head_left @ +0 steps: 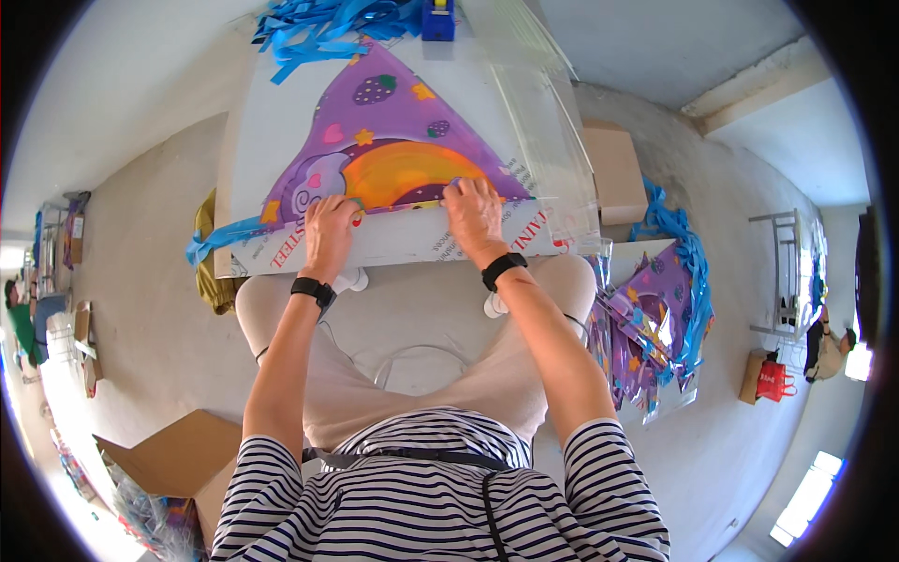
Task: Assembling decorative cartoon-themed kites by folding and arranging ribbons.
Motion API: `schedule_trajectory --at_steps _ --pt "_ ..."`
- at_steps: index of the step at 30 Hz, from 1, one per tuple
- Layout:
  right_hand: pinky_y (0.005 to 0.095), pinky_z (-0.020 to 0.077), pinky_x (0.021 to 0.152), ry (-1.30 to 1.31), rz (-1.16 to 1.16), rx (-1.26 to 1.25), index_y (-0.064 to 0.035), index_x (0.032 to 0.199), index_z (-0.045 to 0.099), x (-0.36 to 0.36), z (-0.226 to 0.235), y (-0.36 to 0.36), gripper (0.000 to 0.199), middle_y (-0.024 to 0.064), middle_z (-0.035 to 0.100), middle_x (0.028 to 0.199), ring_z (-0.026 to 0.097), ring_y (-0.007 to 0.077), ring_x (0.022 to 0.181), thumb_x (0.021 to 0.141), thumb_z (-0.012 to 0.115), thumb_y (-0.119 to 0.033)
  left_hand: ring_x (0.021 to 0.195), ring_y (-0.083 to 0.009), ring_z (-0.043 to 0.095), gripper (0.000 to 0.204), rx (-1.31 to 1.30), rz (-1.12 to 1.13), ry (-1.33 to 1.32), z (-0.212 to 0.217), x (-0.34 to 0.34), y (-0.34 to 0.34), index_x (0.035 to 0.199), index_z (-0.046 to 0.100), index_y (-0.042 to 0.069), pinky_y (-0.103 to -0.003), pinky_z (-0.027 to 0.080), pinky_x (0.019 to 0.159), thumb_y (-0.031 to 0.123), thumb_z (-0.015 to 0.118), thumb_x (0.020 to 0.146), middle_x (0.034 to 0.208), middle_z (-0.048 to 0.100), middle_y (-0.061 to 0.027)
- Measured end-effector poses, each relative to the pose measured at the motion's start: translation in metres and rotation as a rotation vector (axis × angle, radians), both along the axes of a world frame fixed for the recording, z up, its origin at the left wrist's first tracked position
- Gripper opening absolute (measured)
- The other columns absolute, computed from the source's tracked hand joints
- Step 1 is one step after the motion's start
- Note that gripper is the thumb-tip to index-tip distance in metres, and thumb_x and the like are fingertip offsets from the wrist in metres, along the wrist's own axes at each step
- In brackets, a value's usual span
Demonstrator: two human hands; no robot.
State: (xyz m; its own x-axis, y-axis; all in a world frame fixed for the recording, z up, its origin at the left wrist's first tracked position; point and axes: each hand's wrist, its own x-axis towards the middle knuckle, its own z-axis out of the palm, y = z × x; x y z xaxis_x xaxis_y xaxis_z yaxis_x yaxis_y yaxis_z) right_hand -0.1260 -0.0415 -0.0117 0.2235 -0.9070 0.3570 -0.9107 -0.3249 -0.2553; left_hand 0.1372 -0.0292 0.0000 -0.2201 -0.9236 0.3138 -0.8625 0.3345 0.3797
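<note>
Kite point(393, 155) lower edge hidden under both hands point(330, 229).

The blue tape dispenser point(437, 19) and blue ribbons point(318, 28) are cut off by the top edge. The left hand point(330, 234) and right hand point(473, 214) cover parts of the purple kite point(393, 140), their fingertips hidden. Distant people at both rims are too small to tell.

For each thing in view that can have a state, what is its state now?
Purple kite: lying flat on the white board.
Left hand: pressing the kite's lower edge.
Right hand: pressing the same edge.
Clear plastic bag: lying beside the kite.
Cardboard box: open.
</note>
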Motion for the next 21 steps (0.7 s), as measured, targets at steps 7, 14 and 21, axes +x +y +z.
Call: schedule_trajectory --at_steps 7,14,21 --pt "0.046 0.0489 0.078 0.018 -0.023 0.095 -0.0079 0.092 0.067 -0.003 0.007 -0.007 0.015 0.0079 0.061 0.096 0.058 0.0314 0.097 0.086 0.071 -0.021 0.096 -0.0283 0.06 0.01 0.047 0.025 0.039 -0.004 0.0 -0.007 0.092 0.069 0.007 -0.042 0.042 0.093 0.003 0.062 0.086 0.092 0.063 -0.0072" --pt "0.0465 0.0487 0.08 0.085 -0.061 0.176 -0.0097 0.095 0.069 0.001 0.008 -0.013 0.019 0.0082 0.063 0.1 0.057 0.0317 0.104 0.087 0.07 -0.027 0.1 -0.0286 0.061 0.013 0.187 0.058 0.022 -0.005 0.005 -0.017 0.095 0.069 0.01 -0.051 0.038 0.094 0.005 0.061 0.087 0.093 0.064 -0.0065" --pt "0.0485 0.0488 0.081 0.157 -0.059 0.225 -0.011 0.097 0.068 -0.003 0.013 -0.018 0.02 0.0082 0.062 0.103 0.057 0.0313 0.105 0.089 0.068 -0.03 0.109 -0.0275 0.057 0.023 0.231 0.07 -0.075 -0.006 -0.001 -0.019 0.098 0.07 0.015 -0.055 0.039 0.093 0.003 0.063 0.08 0.101 0.06 -0.0065"
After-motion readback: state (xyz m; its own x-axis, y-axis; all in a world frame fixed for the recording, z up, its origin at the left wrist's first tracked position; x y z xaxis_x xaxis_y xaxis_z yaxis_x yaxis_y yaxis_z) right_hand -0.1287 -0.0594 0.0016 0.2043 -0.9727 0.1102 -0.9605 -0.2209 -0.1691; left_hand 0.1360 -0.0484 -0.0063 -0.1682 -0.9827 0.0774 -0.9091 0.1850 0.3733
